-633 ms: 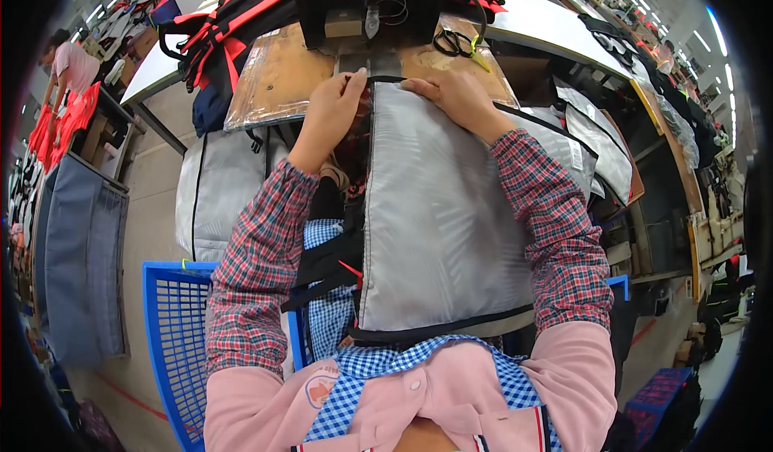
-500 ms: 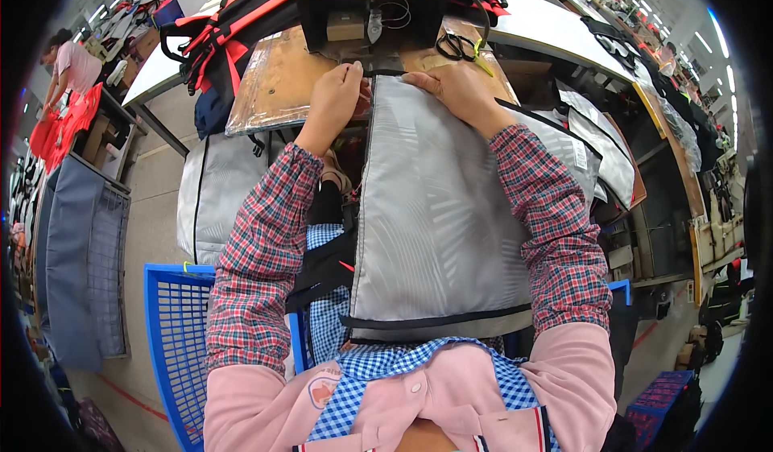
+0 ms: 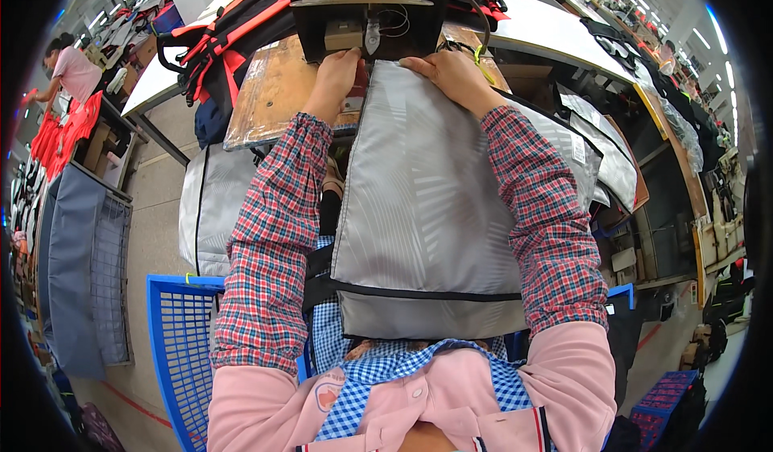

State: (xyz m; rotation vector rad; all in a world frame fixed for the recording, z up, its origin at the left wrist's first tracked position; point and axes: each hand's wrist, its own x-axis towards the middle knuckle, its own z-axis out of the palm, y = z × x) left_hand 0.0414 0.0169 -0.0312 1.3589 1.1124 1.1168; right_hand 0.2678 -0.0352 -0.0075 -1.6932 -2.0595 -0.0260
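Observation:
A large grey patterned fabric panel [image 3: 427, 186] stretches from the dark machine housing [image 3: 334, 13] down to my lap, with a black strip across its lower part. My left hand [image 3: 336, 82] is closed in a pinch at the panel's far left corner; its fingertips are partly hidden. On the far edge to the right, my right hand [image 3: 455, 78] grips the panel with the thumb on top and the fingers underneath. Both hands are right below the machine's opening, where a small clear bulb [image 3: 372, 35] and a thin looped wire show.
A wooden board [image 3: 274, 90] flanks the machine. Beside my right hand lies a black-and-yellow tool [image 3: 483, 67], partly covered. Blue basket [image 3: 181, 347] at lower left, grey pieces [image 3: 608, 142] at right, red-and-black straps [image 3: 233, 33] at far left. A person [image 3: 76, 74] stands at left.
Both hands have moved slightly away from me, carrying the panel's far edge up to the machine. The black strip and grey lower part of the panel have come further into view.

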